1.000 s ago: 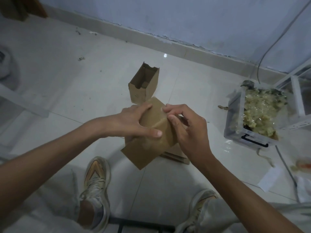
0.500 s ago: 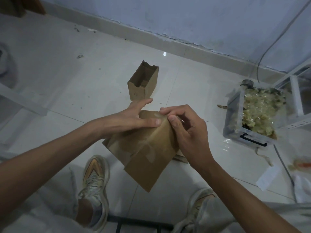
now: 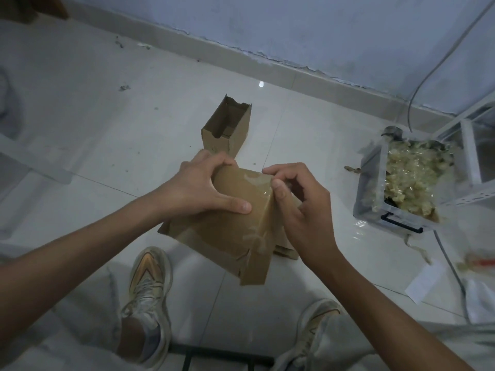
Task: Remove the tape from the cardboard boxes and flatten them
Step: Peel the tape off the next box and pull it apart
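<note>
Head view, middle of the frame: the taped cardboard box [image 3: 235, 223] has been swung round over the last second, from a compact block with a short end toward the camera to a long face turned up, its lower flap now hanging toward the bottom centre between the two shoes. The left hand [image 3: 203, 186] has shifted from a flat hold on the side to a grip over the upper left corner, thumb pressed across the top face and fingers curled behind. The right hand [image 3: 300, 207] is at the upper right edge, thumb and forefinger together on what looks like the lifted lip of clear tape [image 3: 257, 180], though the film is too glossy and dim to be sure it has come free. This reads as the peel just starting. A second open box [image 3: 227, 129] stands on the floor beyond, untouched, and a clear bin of stripped tape [image 3: 401, 194] sits at the right.
</note>
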Demonstrator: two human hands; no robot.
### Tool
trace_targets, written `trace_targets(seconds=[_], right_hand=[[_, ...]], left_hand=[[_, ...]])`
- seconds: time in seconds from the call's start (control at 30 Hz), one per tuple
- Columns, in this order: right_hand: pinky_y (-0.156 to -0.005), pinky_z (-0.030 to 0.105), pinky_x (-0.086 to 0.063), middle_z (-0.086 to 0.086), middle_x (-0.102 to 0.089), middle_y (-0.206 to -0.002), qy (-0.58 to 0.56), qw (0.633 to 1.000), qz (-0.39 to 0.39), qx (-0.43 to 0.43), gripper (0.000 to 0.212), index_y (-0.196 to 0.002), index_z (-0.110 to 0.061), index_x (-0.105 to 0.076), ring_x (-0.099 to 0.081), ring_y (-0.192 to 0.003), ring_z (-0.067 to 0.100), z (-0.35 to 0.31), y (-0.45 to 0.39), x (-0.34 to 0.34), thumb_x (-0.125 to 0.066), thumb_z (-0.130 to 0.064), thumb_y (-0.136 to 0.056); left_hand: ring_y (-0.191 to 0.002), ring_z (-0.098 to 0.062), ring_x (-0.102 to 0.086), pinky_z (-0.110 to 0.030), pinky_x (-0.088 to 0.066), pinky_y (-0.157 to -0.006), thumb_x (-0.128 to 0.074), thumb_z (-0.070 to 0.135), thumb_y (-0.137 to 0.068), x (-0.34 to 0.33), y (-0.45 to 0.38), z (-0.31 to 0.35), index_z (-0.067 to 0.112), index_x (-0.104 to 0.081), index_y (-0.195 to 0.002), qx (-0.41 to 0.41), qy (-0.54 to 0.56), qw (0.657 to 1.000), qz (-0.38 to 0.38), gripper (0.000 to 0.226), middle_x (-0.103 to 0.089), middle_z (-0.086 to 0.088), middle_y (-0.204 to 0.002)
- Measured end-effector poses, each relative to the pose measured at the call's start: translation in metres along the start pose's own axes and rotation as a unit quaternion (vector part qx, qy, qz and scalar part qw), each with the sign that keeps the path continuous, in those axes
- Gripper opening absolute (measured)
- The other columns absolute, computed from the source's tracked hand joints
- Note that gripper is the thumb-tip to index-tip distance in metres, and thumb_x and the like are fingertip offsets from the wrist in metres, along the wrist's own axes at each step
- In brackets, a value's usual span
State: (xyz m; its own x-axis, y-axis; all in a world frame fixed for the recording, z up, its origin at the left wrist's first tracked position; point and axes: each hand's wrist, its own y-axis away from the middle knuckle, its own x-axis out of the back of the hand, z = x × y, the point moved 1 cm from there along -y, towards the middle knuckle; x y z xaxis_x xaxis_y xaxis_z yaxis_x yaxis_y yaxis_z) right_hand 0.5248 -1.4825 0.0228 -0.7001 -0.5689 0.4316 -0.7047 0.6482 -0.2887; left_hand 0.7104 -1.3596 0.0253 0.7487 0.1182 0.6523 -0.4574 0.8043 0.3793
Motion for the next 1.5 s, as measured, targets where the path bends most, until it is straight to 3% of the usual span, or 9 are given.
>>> trace_targets(seconds=[0.2,0.43,0.67,0.8,1.03,1.13,1.27,1.4,1.5], right_hand=[[-0.084,0.016,-0.055,-0.016,-0.076,-0.104,-0.068,0.987,-0.015,-0.145,0.014,-0.094,-0.012,-0.071,-0.070,-0.103,0.005,0.003,-0.003,0.004,-0.061,-0.008,-0.103],[-0.108,0.048,-0.054,-0.001,-0.079,-0.115,-0.274,0.893,-0.019,-0.356,0.019,-0.099,0.003,-0.068,-0.071,-0.116,0.025,0.013,-0.003,0.004,-0.056,-0.010,-0.106],[-0.109,0.038,-0.053,0.014,-0.077,-0.118,-0.373,0.820,0.002,-0.434,0.026,-0.118,0.007,-0.069,-0.072,-0.116,0.023,0.015,-0.003,0.006,-0.051,-0.009,-0.107],[-0.100,0.037,-0.058,0.014,-0.078,-0.110,-0.327,0.859,0.036,-0.391,0.021,-0.105,0.001,-0.072,-0.073,-0.110,0.023,0.009,-0.004,0.001,-0.056,-0.012,-0.107],[-0.090,0.035,-0.061,0.000,-0.079,-0.107,-0.229,0.914,0.065,-0.327,0.018,-0.104,-0.003,-0.072,-0.073,-0.106,0.020,-0.001,0.001,-0.011,-0.059,-0.015,-0.106],[-0.081,0.023,-0.060,-0.004,-0.078,-0.107,-0.225,0.917,0.069,-0.322,0.019,-0.106,-0.004,-0.071,-0.072,-0.104,0.010,-0.004,0.006,-0.016,-0.057,-0.016,-0.107],[-0.094,0.033,-0.061,0.000,-0.079,-0.108,-0.257,0.902,0.074,-0.339,0.019,-0.109,-0.001,-0.071,-0.072,-0.108,0.017,-0.001,0.007,-0.015,-0.056,-0.013,-0.107],[-0.103,0.040,-0.057,0.007,-0.078,-0.111,-0.301,0.889,0.055,-0.342,0.020,-0.111,0.004,-0.067,-0.071,-0.114,0.023,-0.001,0.007,-0.011,-0.054,-0.011,-0.107],[-0.102,0.039,-0.058,0.003,-0.079,-0.109,-0.288,0.895,0.035,-0.339,0.019,-0.110,0.002,-0.069,-0.072,-0.111,0.020,-0.002,0.008,-0.010,-0.056,-0.012,-0.107]], left_hand=[[-0.139,-0.024,-0.031,-0.058,-0.040,-0.112,-0.068,0.094,-0.046,0.002,-0.001,0.008,0.047,-0.049,-0.138,-0.014,-0.114,0.990,0.078,0.105,-0.035,0.010,-0.150],[-0.140,-0.027,-0.028,-0.056,-0.034,-0.110,-0.054,0.097,-0.049,-0.002,0.001,0.014,0.045,-0.043,-0.141,-0.049,-0.213,0.969,0.115,0.107,-0.031,0.008,-0.150],[-0.149,-0.031,-0.019,-0.060,-0.029,-0.113,-0.050,0.100,-0.057,-0.004,0.005,0.023,0.045,-0.037,-0.145,-0.082,-0.289,0.944,0.135,0.104,-0.026,0.003,-0.160],[-0.158,-0.037,0.002,-0.069,-0.016,-0.120,-0.026,0.111,-0.054,-0.019,0.009,0.029,0.042,-0.027,-0.152,-0.050,-0.317,0.942,0.097,0.120,-0.010,-0.002,-0.171],[-0.154,-0.034,-0.012,-0.072,-0.024,-0.116,-0.019,0.114,-0.042,-0.025,-0.005,0.024,0.036,-0.034,-0.140,-0.015,-0.271,0.959,0.076,0.126,-0.031,-0.003,-0.157],[-0.156,-0.036,-0.009,-0.075,-0.015,-0.118,-0.024,0.112,-0.049,-0.028,-0.007,0.026,0.035,-0.035,-0.142,-0.013,-0.289,0.955,0.068,0.122,-0.030,-0.005,-0.160],[-0.155,-0.034,-0.015,-0.075,-0.007,-0.118,-0.022,0.104,-0.066,-0.033,-0.005,0.026,0.027,-0.045,-0.139,-0.070,-0.351,0.927,0.110,0.108,-0.041,-0.005,-0.153],[-0.130,-0.029,-0.046,-0.069,-0.010,-0.120,-0.035,0.092,-0.078,-0.035,-0.009,0.021,0.017,-0.058,-0.117,-0.166,-0.369,0.896,0.184,0.087,-0.057,-0.004,-0.124],[-0.118,-0.028,-0.050,-0.063,-0.013,-0.123,-0.035,0.087,-0.081,-0.036,-0.009,0.015,0.015,-0.057,-0.112,-0.181,-0.348,0.901,0.182,0.081,-0.057,-0.004,-0.117]])
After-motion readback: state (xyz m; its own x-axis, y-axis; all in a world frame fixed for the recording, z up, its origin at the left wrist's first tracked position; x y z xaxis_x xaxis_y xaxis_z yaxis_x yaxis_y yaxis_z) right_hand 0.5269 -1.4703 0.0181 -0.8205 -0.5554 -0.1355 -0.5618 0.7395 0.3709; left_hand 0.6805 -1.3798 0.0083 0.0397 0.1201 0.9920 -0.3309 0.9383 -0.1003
